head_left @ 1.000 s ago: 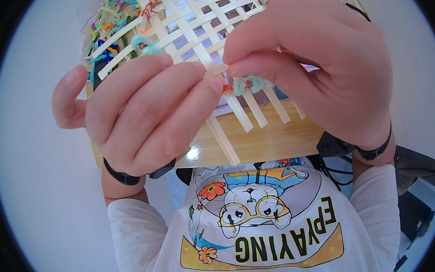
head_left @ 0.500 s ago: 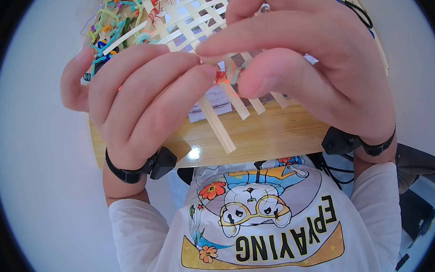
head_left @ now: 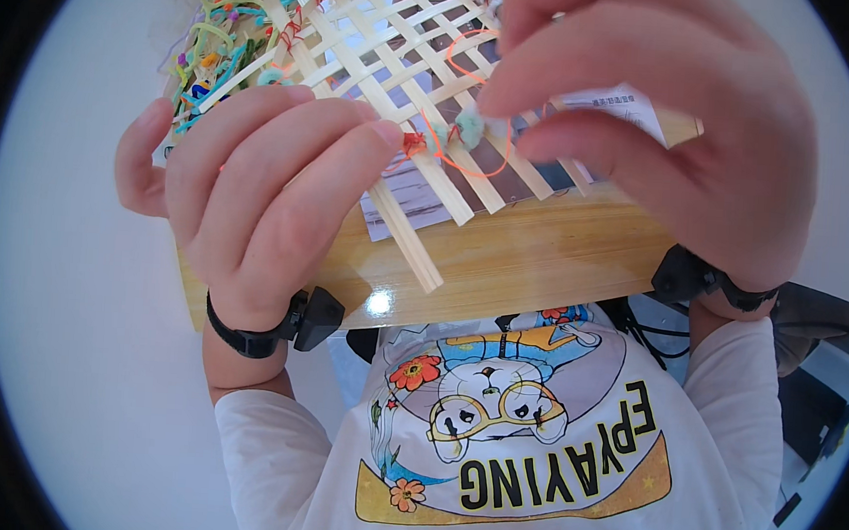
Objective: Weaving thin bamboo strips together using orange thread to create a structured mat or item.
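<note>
A lattice of pale, flat bamboo strips lies over the front of the table. My left hand is closed on its near left edge, beside red thread wraps. Pale green fluffy tufts sit along this edge. A loose loop of orange thread hangs around them and crosses the strips. My right hand, blurred by motion, hovers over the right side of the lattice. Its thumb and index finger are apart; the other fingers are curled, and whether thread runs into them is hidden.
Colourful fuzzy stems and yarn are heaped at the far left. Printed paper shows beneath the lattice. The wooden table has its near edge close to my body. Black cables hang below it at the right.
My right hand has moved to the right, away from the edge, uncovering the green tufts and a wider orange loop. The lattice has shifted slightly left; my left hand stays gripping it.
</note>
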The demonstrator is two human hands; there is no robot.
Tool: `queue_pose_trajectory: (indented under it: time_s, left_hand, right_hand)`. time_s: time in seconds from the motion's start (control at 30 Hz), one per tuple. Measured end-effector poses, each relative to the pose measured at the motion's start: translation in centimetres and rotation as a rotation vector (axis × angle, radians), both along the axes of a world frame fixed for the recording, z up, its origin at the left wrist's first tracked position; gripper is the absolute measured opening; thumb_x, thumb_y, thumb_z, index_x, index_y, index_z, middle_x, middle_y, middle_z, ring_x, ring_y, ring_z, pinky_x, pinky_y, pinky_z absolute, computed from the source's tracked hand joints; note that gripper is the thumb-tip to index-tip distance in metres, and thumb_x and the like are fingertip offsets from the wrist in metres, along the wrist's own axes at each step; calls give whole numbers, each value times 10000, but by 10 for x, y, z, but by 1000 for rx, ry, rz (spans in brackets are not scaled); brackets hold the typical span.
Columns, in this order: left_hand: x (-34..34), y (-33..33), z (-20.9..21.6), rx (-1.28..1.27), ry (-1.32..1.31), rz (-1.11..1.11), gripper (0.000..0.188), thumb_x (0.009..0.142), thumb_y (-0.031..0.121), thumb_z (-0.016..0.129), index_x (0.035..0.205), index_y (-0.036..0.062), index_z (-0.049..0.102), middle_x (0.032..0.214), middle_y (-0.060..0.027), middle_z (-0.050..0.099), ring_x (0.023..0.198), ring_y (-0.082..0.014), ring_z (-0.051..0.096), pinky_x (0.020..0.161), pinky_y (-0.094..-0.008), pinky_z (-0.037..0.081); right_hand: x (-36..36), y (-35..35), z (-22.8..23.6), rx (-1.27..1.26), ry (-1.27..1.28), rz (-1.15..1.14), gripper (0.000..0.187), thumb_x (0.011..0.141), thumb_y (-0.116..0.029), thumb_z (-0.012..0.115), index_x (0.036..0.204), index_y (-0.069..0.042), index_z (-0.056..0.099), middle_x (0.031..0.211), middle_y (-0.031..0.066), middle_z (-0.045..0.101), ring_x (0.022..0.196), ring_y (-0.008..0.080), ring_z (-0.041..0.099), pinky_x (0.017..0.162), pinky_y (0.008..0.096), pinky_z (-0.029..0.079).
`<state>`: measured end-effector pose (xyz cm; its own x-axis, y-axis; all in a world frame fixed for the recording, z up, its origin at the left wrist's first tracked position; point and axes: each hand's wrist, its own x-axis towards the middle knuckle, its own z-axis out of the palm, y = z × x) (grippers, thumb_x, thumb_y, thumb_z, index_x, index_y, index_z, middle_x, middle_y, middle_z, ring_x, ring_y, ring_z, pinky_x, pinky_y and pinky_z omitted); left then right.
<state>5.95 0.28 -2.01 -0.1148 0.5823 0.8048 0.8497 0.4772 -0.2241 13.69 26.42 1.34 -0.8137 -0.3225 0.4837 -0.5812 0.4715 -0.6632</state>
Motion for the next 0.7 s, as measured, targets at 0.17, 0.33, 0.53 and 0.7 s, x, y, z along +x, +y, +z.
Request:
queue_pose_trajectory:
  time_s: [0.17,0.33,0.53,0.7]
  left_hand:
    - [2,-1,1,-17,-10,-2,149,790,214,766,917,232,688,884,69,716,885,-150,654,1065,-364,324]
    - [2,1,0,-19,-6,-14,148,795,236,763,921,241,686,887,73,716,885,-148,654,1071,-365,315]
    - [2,0,0,-24,-6,-19,135,805,237,755,919,242,683,891,77,716,883,-147,654,1074,-365,314]
    - [6,0,3,-51,-7,-7,122,820,233,747,915,243,671,905,78,716,892,-142,650,1083,-368,307]
  right_hand:
    - [0,-5,-2,34,1,4,89,913,-95,637,949,-15,628,831,56,597,726,108,528,648,255,415]
    - [-1,-7,-2,47,2,3,90,913,-97,638,950,-15,628,827,54,596,722,107,525,645,255,413]
    - [-2,-8,-3,53,0,5,92,914,-99,639,952,-16,628,822,52,594,717,105,521,640,253,410]
    - [-1,-10,-4,59,5,0,94,914,-100,640,954,-16,628,819,50,593,712,104,518,637,252,408]
